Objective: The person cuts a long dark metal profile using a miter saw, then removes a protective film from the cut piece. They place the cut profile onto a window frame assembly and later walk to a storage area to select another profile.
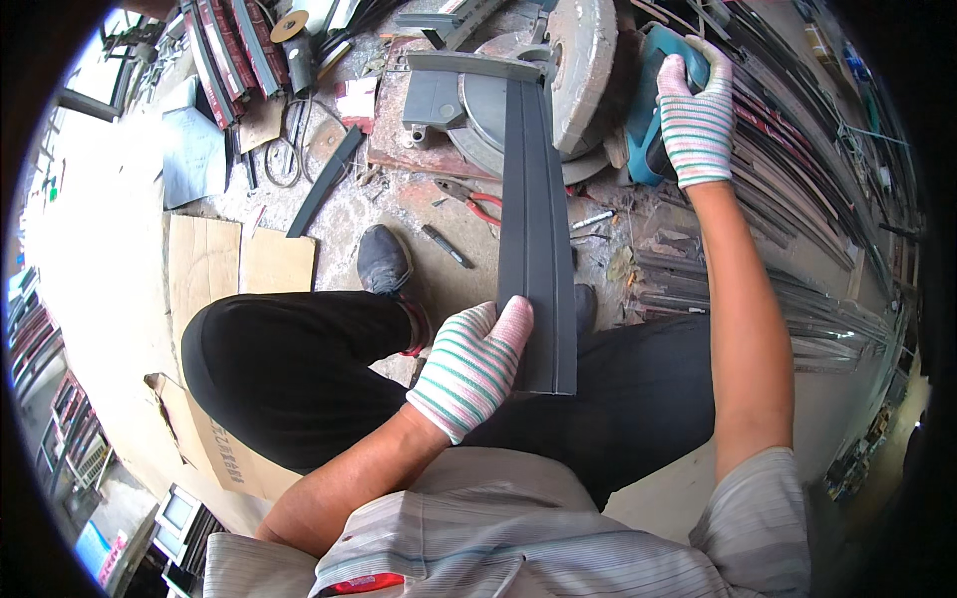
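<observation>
The grey profile, probably light, stiff and slick, overhangs the near edge of the saw table. Its free end suits gripping: the left hand pinches it, thumb uppermost; the right hand curls around the teal handle.

Loose clutter around me

On the floor ahead I see red-handled pliers, a dark marker near them and a white pen to their right. Cardboard, a pale sheet and a dark strip lie to my left. Beyond them I see red-striped profiles and a tan disc; long bars crowd my right.
</observation>
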The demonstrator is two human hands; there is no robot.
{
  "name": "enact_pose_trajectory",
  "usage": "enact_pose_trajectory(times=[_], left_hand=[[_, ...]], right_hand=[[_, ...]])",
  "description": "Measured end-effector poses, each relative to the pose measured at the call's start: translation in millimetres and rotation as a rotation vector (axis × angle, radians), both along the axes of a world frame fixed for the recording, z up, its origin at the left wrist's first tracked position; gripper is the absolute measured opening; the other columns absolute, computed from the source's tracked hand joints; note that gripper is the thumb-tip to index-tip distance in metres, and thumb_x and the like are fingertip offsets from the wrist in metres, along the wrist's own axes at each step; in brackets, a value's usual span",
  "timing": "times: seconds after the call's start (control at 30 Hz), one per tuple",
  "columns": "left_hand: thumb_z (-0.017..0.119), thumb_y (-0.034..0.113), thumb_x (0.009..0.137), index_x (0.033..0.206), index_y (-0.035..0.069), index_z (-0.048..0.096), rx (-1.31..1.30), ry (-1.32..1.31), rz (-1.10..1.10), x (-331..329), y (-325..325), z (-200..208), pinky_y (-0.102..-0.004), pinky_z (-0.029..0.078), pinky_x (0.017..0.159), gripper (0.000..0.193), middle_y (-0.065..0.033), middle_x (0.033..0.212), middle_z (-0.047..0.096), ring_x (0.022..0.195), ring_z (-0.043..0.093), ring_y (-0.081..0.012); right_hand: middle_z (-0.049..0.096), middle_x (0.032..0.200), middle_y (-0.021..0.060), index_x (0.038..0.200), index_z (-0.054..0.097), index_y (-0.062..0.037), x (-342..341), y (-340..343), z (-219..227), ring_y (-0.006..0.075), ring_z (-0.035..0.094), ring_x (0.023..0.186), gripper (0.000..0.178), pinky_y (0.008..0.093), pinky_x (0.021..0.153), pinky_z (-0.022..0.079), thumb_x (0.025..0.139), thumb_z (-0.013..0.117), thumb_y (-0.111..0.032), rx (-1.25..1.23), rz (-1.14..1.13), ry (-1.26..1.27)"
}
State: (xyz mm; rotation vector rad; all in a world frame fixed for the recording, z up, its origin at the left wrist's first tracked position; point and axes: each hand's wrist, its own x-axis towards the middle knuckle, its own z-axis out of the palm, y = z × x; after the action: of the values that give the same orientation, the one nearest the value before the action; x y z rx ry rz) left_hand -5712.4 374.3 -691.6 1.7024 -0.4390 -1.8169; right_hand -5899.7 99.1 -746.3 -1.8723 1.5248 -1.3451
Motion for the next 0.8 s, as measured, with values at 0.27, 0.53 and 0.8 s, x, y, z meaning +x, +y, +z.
enact_pose_trajectory(times=[0.27,0.53,0.8], left_hand=[[0.059,0.035,0.102,0.094,-0.004,0.067,0.01,0.016,0.003,-0.8,-5.8,6.9,-0.0286,0.046,0.059,0.041,0.0015,0.074,0.057,0.068,0.05,-0.0081],[0.058,0.046,0.1,0.112,-0.002,0.067,0.131,0.041,0.026,-2.9,-24.4,41.1,-0.0277,0.055,0.057,0.05,-0.004,0.087,0.07,0.07,0.066,-0.0122],[0.056,0.048,0.099,0.118,-0.003,0.064,0.119,0.02,-0.01,-3.3,-24.9,46.2,-0.0238,0.049,0.046,0.055,-0.0061,0.082,0.069,0.063,0.064,-0.0115]], right_hand=[[0.064,0.082,0.0069,0.117,0.059,-0.0117,5.9,-4.5,10.9,0.0199,0.063,0.069,0.026,0.0361,0.067,0.053,0.092,0.063,-0.019,-0.155,-0.068,0.059],[0.067,0.087,0.0123,0.116,0.057,-0.0168,7.2,-4.9,24.8,0.0271,0.067,0.079,0.028,0.0383,0.075,0.054,0.089,0.065,-0.018,0.014,-0.161,0.09],[0.07,0.092,0.0162,0.115,0.059,-0.0206,10.0,-5.7,33.3,0.0353,0.07,0.086,0.029,0.0421,0.075,0.055,0.088,0.068,-0.026,0.038,-0.267,0.209]])
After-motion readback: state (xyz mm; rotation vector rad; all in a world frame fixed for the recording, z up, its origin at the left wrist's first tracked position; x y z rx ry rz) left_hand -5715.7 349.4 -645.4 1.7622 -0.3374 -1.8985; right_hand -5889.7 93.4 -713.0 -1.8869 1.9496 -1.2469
